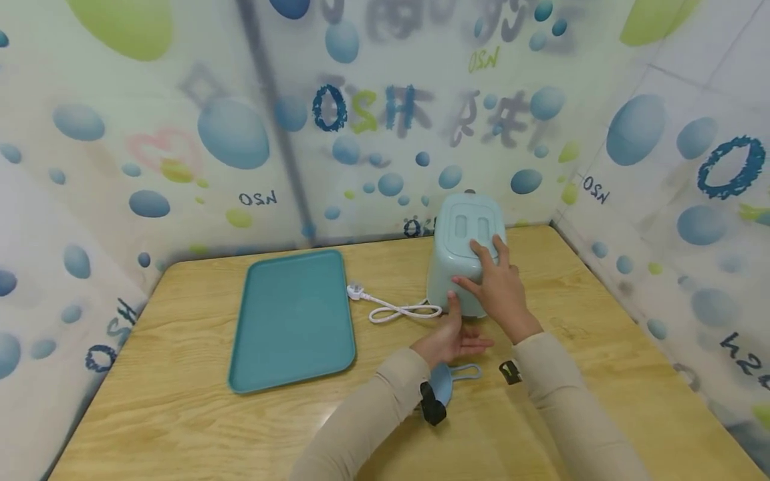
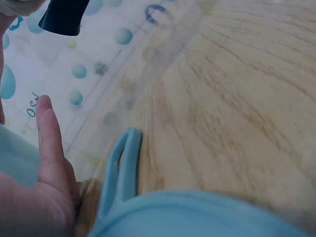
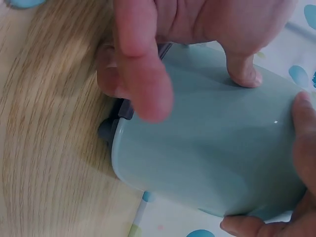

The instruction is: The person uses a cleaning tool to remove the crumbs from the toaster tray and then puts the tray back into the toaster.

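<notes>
A light blue toaster [image 1: 452,277] with rounded corners and two slot shapes on top stands at the back of the table. My right hand [image 1: 502,294] grips its upper part, fingers over the top and thumb on the near side. Low on the same side, the thumb of my left hand [image 1: 448,337] touches the body; its other fingers stretch out beside the base, near dark trim [image 3: 126,109]. A white power cord [image 1: 400,310], looped, lies left of the toaster. Beneath my left wrist is a light blue rounded thing with a loop handle [image 1: 466,372], partly hidden.
A teal tray [image 1: 295,321] lies flat on the wooden table [image 1: 198,414], left of the white plug [image 1: 356,292]. Close behind the toaster is a patterned wall sheet [image 1: 373,160]; another side of it borders the table at right.
</notes>
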The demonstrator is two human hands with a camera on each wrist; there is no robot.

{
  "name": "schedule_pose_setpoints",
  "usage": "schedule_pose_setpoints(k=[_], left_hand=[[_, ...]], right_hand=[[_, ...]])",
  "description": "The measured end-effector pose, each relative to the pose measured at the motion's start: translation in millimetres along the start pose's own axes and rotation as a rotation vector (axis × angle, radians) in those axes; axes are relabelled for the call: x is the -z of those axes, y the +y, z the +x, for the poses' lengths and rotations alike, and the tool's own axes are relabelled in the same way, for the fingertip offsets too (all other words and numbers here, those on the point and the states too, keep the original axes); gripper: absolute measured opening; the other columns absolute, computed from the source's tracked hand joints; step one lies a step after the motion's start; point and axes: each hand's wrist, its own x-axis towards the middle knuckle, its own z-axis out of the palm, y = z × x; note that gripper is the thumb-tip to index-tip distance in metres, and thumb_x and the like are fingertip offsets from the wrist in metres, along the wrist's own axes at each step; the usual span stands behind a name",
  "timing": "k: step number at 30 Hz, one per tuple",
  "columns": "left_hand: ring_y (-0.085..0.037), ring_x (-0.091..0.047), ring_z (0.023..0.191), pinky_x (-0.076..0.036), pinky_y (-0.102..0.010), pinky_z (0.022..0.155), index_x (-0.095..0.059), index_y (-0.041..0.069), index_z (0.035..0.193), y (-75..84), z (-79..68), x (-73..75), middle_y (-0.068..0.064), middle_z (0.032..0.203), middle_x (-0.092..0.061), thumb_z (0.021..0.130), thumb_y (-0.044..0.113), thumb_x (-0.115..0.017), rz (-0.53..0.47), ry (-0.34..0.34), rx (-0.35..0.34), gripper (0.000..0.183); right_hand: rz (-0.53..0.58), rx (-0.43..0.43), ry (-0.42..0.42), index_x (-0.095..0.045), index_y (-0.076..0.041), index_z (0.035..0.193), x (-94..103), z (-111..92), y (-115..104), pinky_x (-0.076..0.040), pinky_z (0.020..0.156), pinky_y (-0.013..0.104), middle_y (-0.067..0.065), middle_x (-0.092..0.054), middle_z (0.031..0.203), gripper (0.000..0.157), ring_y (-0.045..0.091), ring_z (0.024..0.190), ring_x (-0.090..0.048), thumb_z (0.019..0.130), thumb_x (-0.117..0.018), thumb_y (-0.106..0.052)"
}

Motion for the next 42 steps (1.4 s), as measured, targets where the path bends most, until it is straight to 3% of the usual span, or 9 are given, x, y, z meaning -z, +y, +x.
schedule_pose_setpoints(k=[4,8,11,17,22,26,34,42], left_hand=[[-0.043,-0.06,0.109,-0.054,-0.047,0.089,-0.039,0.007,0.128,-1.1,1.9,-0.2,-0.002,0.068,-0.055,0.09,0.074,-0.009,0.034,0.036,-0.029,0.083],[-0.042,-0.064,0.102,-0.056,-0.047,0.083,-0.051,0.004,0.104,-2.9,4.8,-0.9,0.001,0.057,-0.056,0.091,0.073,-0.007,0.089,0.072,-0.034,0.083],[-0.04,-0.067,0.096,-0.058,-0.046,0.076,-0.053,0.002,0.095,-3.2,7.7,-3.5,0.001,0.052,-0.056,0.092,0.072,-0.007,0.122,0.114,-0.032,0.083],[-0.034,-0.072,0.067,-0.059,-0.043,0.062,-0.051,0.002,0.092,-3.3,13.7,-7.8,0.002,0.047,-0.053,0.092,0.07,-0.008,0.155,0.19,-0.044,0.081],[-0.016,-0.06,0.04,-0.058,-0.037,0.053,-0.05,0.003,0.091,-4.7,16.3,-9.2,0.002,0.046,-0.05,0.093,0.069,-0.009,0.166,0.226,-0.056,0.078],[-0.015,-0.055,0.036,-0.056,-0.033,0.047,-0.049,0.004,0.091,-5.9,15.4,-11.1,0.002,0.046,-0.048,0.094,0.068,-0.009,0.175,0.258,-0.07,0.076],[-0.012,-0.051,0.035,-0.046,-0.023,0.037,-0.044,0.003,0.102,-7.9,14.8,-17.0,0.002,0.046,-0.043,0.094,0.067,-0.01,0.223,0.241,-0.134,0.072],[-0.008,-0.046,0.031,-0.042,-0.022,0.034,-0.04,0.003,0.11,-6.8,10.9,-13.6,0.002,0.044,-0.04,0.096,0.063,-0.012,0.237,0.314,-0.181,0.067]], right_hand=[[0.0,-0.008,-0.015,-0.031,-0.017,0.149,-1.5,0.7,-1.5,-0.047,0.078,0.065,0.026,-0.012,0.156,0.077,0.063,0.106,-0.048,0.087,-0.066,-0.047],[-0.007,-0.004,-0.014,-0.031,-0.017,0.149,-1.1,-0.4,-1.4,-0.048,0.077,0.064,0.027,-0.011,0.156,0.077,0.063,0.105,-0.048,0.087,-0.066,-0.047],[-0.007,0.005,-0.007,-0.031,-0.016,0.148,-0.2,-0.6,-0.8,-0.048,0.077,0.064,0.028,-0.012,0.155,0.077,0.064,0.105,-0.049,0.087,-0.066,-0.046],[-0.001,0.029,0.022,-0.033,-0.014,0.147,0.5,0.2,0.2,-0.048,0.079,0.064,0.029,-0.014,0.154,0.076,0.063,0.108,-0.049,0.086,-0.068,-0.044],[0.007,0.043,0.03,-0.033,-0.013,0.146,0.2,0.1,0.5,-0.048,0.082,0.064,0.03,-0.014,0.153,0.076,0.062,0.112,-0.048,0.086,-0.068,-0.043],[0.013,0.047,0.026,-0.033,-0.013,0.146,-0.1,-0.5,0.9,-0.048,0.084,0.064,0.031,-0.014,0.153,0.076,0.061,0.115,-0.047,0.086,-0.068,-0.043],[0.024,0.015,0.033,-0.034,-0.011,0.146,3.3,-1.5,4.2,-0.045,0.088,0.065,0.03,-0.013,0.153,0.076,0.061,0.12,-0.043,0.086,-0.069,-0.041],[0.032,0.01,-0.003,-0.033,-0.012,0.147,-0.2,1.7,-1.6,-0.046,0.088,0.065,0.029,-0.011,0.154,0.076,0.06,0.121,-0.043,0.087,-0.068,-0.043]])
